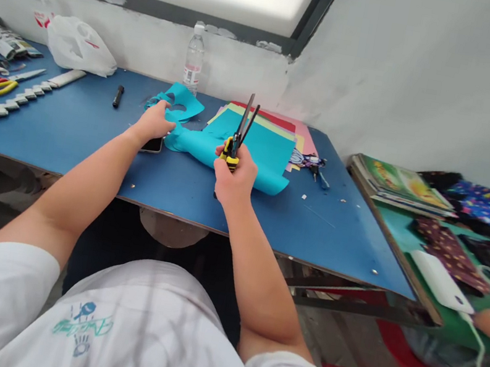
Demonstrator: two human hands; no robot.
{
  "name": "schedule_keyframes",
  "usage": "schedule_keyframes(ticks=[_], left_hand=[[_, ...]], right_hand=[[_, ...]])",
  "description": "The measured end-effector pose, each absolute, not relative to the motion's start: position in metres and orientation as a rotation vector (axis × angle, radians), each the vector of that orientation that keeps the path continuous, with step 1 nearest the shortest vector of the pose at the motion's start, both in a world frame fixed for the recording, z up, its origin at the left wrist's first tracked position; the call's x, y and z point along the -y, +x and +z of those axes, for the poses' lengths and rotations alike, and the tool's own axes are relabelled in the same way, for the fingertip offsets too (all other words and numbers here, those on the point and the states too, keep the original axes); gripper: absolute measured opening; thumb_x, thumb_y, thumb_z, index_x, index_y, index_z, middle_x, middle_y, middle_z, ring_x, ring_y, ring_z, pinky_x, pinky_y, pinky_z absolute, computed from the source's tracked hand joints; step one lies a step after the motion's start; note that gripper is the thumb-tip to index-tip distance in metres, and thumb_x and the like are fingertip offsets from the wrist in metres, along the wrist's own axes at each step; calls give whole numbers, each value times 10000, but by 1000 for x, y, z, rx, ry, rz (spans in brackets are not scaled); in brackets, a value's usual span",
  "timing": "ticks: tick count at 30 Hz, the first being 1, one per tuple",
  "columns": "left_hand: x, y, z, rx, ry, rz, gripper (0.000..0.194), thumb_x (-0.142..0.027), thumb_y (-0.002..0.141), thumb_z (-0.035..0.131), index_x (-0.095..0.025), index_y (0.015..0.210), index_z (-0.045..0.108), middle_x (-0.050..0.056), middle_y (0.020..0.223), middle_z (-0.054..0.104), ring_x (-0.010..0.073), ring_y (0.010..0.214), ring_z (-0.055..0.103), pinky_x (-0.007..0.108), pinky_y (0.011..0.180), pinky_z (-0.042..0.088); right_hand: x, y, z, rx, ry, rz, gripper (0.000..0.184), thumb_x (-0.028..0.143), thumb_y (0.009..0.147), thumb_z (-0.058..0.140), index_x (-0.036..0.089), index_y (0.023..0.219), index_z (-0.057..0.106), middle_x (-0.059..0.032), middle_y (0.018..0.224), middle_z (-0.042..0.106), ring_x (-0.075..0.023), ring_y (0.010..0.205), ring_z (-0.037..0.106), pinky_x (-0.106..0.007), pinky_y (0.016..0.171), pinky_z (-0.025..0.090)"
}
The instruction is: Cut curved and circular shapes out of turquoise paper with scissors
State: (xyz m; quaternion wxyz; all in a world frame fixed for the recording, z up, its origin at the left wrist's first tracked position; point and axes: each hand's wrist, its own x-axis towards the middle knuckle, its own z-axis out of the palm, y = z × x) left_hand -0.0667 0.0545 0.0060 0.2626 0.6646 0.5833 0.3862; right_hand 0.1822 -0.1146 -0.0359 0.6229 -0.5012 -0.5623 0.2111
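The right hand (235, 176) has its grip closed around the yellow-and-black handles of a pair of dark-bladed scissors (241, 130). The blades point up and away from the body, slightly parted, above the sheets of turquoise paper (261, 142). The nearest part of this paper is curled into a loose roll, lying on the blue tabletop (332, 223).

The left hand (155, 123) reaches palm down to the cut turquoise paper piece (186, 101), which has openings in it and lies left of the sheets. Its fingers are partly bent at the paper; whether the grip pinches it or only rests there, I cannot tell. A dark phone-like object (152, 145) lies just beneath this hand, partly covered by it.

Red, yellow and pink sheets (306, 140) show under and behind the turquoise ones. A clear plastic bottle with a white cap (194, 59) stands upright near the wall, behind the cut piece. A short black marker-like cylinder (118, 96) lies to the left.
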Motion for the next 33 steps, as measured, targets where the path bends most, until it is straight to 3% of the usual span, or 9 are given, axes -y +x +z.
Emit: schedule_keyframes(ticks=[4, 10, 15, 19, 24, 30, 33], left_hand=[[-54, -76, -1, -1622, 1953, 1027, 266, -269, 873, 901, -199, 1109, 799, -105, 681, 551, 201, 907, 686, 341, 1071, 559], [-45, -73, 10, -1612, 2125, 734, 274, -370, 802, 936, -203, 1015, 894, 29, 760, 730, 350, 1012, 791, 426, 1028, 616], [-33, -68, 17, -1512, 2198, 602, 286, -459, 790, 947, -223, 951, 943, 24, 703, 698, 289, 840, 714, 418, 869, 584], [-22, -75, 27, -1360, 2158, 441, 378, -514, 756, 1009, -236, 1009, 982, 41, 739, 778, 288, 805, 730, 429, 823, 579], [-14, -78, 32, -1245, 2083, 246, 542, -529, 768, 1035, -254, 1234, 993, 68, 924, 931, 324, 947, 858, 423, 894, 632], [-17, -68, 21, -1358, 2169, 256, 266, -448, 906, 887, -222, 1032, 950, 96, 971, 933, 315, 958, 865, 396, 876, 646], [-17, -70, 21, -1441, 2206, 215, 407, -445, 883, 900, -214, 1208, 977, 81, 921, 903, 324, 911, 846, 403, 867, 643]], right_hand=[[114, 181, -36, 1326, -1155, 488, 357, 424, 842, 711, 292, 1170, 760, -101, 1127, 932, -360, 1044, 879, -559, 1006, 721], [115, 181, -34, 1371, -1167, 499, 276, 410, 844, 721, 299, 1096, 740, -61, 1079, 909, -317, 970, 842, -515, 973, 714], [118, 181, -31, 1419, -1166, 476, 269, 399, 873, 718, 283, 1113, 750, -51, 1065, 902, -278, 938, 816, -460, 931, 680], [118, 181, -31, 1414, -1166, 470, 255, 366, 880, 735, 279, 1119, 755, -56, 1074, 911, -274, 934, 807, -441, 902, 672], [116, 180, -33, 1412, -1153, 466, 245, 346, 885, 754, 286, 1122, 759, -49, 1076, 915, -288, 937, 820, -463, 918, 693], [116, 182, -31, 1414, -1179, 455, 235, 299, 884, 768, 288, 1118, 748, -69, 1106, 930, -289, 958, 825, -456, 955, 702], [116, 182, -31, 1425, -1193, 465, 244, 280, 906, 769, 282, 1150, 762, -79, 1132, 939, -297, 971, 832, -464, 956, 703]])
